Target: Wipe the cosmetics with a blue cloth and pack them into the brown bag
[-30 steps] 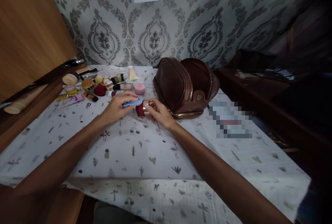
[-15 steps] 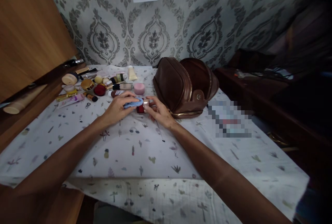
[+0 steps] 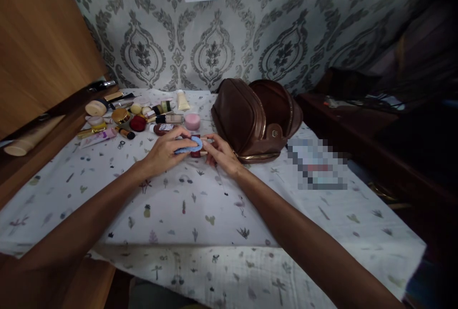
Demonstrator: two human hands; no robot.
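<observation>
pinches blue cloth (image 3: 188, 146) in left hand (image 3: 162, 154) against red container (image 3: 195, 154), gripping that in right hand (image 3: 222, 154) over table (image 3: 207, 204) near brown bag (image 3: 234, 118); seems mid-wipe, next likely needing to turn container under steady hold.

The left hand (image 3: 164, 150) and right hand (image 3: 224, 156) are bare; both forearms (image 3: 96, 206), bare too, are slim and tapering.

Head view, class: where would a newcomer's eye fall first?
Probably on the bulky brown bag, open, right of centre by the patterned wall. In the middle, the left hand holds a blue cloth at a dark red item in the right hand. Cosmetics crowd the far left.
</observation>
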